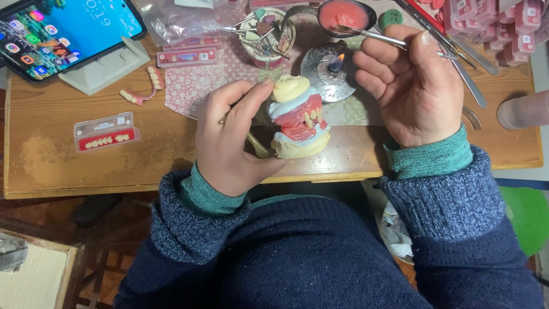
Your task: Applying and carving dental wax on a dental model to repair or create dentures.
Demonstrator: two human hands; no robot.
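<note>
My left hand (229, 137) grips a dental model (299, 117): cream plaster casts with pink wax gums and a few white teeth, held on a brass hinge frame above the table edge. My right hand (414, 83) pinches a thin metal wax tool (372, 35). Its tip reaches into a small ladle of melted pink wax (345, 14). A small burner (329, 71) with a lit flame stands just behind the model, between my two hands.
A wooden table (143, 166) carries a phone (66, 31) on a white stand, trays of false teeth (106, 133), a loose tooth strip (143, 86), a cup of tools (266, 34) and stacked pink tooth cards (497, 23).
</note>
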